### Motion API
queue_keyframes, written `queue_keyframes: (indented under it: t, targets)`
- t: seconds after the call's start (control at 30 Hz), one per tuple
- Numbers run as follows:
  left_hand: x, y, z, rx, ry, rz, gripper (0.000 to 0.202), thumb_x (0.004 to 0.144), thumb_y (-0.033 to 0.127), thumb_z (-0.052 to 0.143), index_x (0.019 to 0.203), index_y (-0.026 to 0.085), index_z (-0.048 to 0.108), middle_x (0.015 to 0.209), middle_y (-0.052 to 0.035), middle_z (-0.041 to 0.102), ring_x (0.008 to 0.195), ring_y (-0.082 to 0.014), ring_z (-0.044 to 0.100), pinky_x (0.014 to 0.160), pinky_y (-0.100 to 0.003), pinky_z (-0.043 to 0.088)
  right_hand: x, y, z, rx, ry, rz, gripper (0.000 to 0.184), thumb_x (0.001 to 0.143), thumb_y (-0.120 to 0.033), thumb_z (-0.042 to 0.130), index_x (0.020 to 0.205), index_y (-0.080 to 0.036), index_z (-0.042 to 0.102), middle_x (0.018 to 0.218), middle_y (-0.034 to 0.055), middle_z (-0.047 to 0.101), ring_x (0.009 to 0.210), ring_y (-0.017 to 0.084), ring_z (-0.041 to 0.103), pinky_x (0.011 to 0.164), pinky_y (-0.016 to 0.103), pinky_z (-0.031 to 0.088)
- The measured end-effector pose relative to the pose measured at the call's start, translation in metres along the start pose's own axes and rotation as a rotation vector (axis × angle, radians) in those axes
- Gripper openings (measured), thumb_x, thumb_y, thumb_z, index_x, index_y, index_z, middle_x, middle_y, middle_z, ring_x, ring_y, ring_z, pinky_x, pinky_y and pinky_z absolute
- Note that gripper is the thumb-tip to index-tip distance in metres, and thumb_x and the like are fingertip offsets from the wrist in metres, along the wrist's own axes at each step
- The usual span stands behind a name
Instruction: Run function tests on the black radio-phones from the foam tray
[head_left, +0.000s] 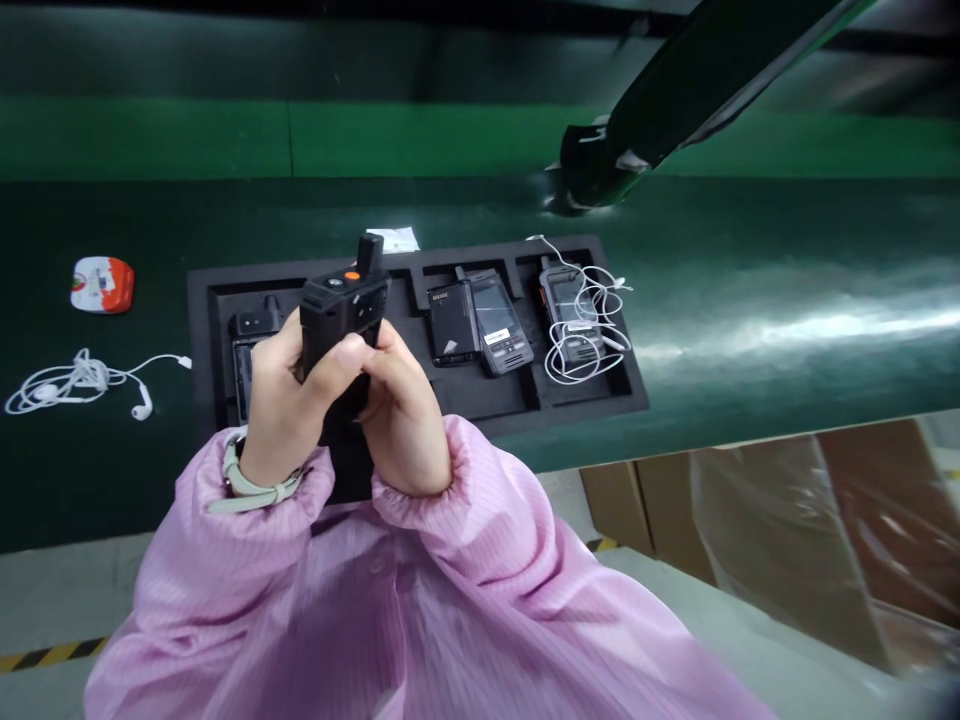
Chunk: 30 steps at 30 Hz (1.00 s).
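Both my hands hold a black two-way radio (341, 310) upright, its stubby antenna and orange button at the top. My left hand (289, 385) is wrapped round its left side, thumb across the face. My right hand (405, 410) grips its lower right side; some fingers are hidden behind it. Beneath lies a black foam tray (480, 403) with compartments. A second radio (251, 325) sits at its left, partly covered by my left hand. A detached battery (451, 322) leans beside a radio with a screen (499, 318). In the right compartment, white wired earphones (559, 365) lie over another radio (566, 290).
On the green bench (720, 260), coiled white earphones (82, 378) and a red-and-white box (103, 285) lie to the left. A white packet (394, 240) is behind the tray. A dark post (660, 100) slants up at the back right. Cardboard boxes (780, 520) stand below the bench.
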<state>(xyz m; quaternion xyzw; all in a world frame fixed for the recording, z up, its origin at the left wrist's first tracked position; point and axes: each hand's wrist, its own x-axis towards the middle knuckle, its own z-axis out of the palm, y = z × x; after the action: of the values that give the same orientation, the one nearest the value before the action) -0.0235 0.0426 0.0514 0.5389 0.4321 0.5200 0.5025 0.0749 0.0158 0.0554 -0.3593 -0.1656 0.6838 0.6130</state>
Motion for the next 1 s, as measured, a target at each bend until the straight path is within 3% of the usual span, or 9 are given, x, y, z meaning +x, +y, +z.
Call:
queue_keyframes:
  t: [0.17, 0.3, 0.4, 0.57, 0.7, 0.83, 1.0]
  targets:
    - [0.0, 0.004, 0.003, -0.355, 0.009, -0.221, 0.036, 0.093, 0.048, 0.064, 0.096, 0.015, 0.076, 0.089, -0.0067, 0.075, 0.086, -0.0197, 0.07, 0.078, -0.029, 0.054, 0.003, -0.002, -0.005, -0.028, -0.055, 0.0, 0.037, 0.079, -0.038, 0.068, 0.112, -0.022, 0.06, 0.126, 0.0039, 0.068, 0.13, 0.023, 0.059, 0.114, 0.038, 0.048]
    - [0.004, 0.014, 0.011, -0.599, 0.073, -0.33, 0.033, 0.094, 0.044, 0.06, 0.103, 0.015, 0.071, 0.103, -0.0091, 0.077, 0.11, -0.0275, 0.072, 0.096, -0.04, 0.058, 0.008, -0.015, -0.018, -0.248, -0.077, -0.136, 0.056, 0.08, -0.039, 0.075, 0.129, -0.027, 0.051, 0.132, 0.0048, 0.064, 0.113, 0.019, 0.065, 0.106, 0.038, 0.054]
    - [0.005, 0.019, 0.015, -0.657, 0.101, -0.312, 0.029, 0.092, 0.036, 0.06, 0.11, 0.014, 0.068, 0.115, -0.0087, 0.075, 0.123, -0.0301, 0.068, 0.104, -0.044, 0.056, 0.01, -0.029, -0.022, -0.446, -0.137, -0.19, 0.06, 0.081, -0.038, 0.078, 0.132, -0.029, 0.05, 0.13, 0.0041, 0.064, 0.1, 0.015, 0.067, 0.096, 0.034, 0.059]
    - [0.002, 0.02, 0.018, -0.74, 0.01, -0.333, 0.033, 0.095, 0.039, 0.055, 0.112, 0.015, 0.067, 0.117, -0.0082, 0.075, 0.124, -0.0316, 0.068, 0.104, -0.046, 0.056, 0.012, -0.042, -0.019, -0.595, -0.226, -0.214, 0.058, 0.084, -0.038, 0.079, 0.132, -0.03, 0.048, 0.125, 0.0026, 0.065, 0.083, 0.01, 0.065, 0.076, 0.027, 0.062]
    - [0.0, 0.016, 0.018, -0.761, -0.014, -0.355, 0.037, 0.091, 0.046, 0.06, 0.112, 0.016, 0.067, 0.116, -0.0074, 0.075, 0.123, -0.0336, 0.069, 0.101, -0.047, 0.058, 0.014, -0.041, -0.017, -0.657, -0.255, -0.266, 0.059, 0.084, -0.036, 0.08, 0.131, -0.028, 0.045, 0.121, 0.0033, 0.065, 0.081, 0.01, 0.063, 0.066, 0.023, 0.06]
    - [0.0, 0.013, 0.015, -0.757, -0.033, -0.324, 0.039, 0.092, 0.05, 0.058, 0.11, 0.017, 0.068, 0.114, -0.007, 0.076, 0.118, -0.0334, 0.071, 0.095, -0.046, 0.061, 0.014, -0.04, -0.018, -0.721, -0.269, -0.297, 0.06, 0.085, -0.032, 0.079, 0.133, -0.029, 0.043, 0.121, 0.0037, 0.064, 0.083, 0.011, 0.063, 0.06, 0.021, 0.058]
    - [0.0, 0.011, 0.01, -0.703, -0.043, -0.38, 0.042, 0.089, 0.054, 0.061, 0.11, 0.018, 0.07, 0.104, -0.0069, 0.078, 0.11, -0.034, 0.075, 0.089, -0.046, 0.064, 0.012, -0.042, -0.018, -0.781, -0.261, -0.311, 0.059, 0.087, -0.03, 0.076, 0.135, -0.027, 0.042, 0.124, 0.0052, 0.063, 0.081, 0.01, 0.063, 0.06, 0.02, 0.058]
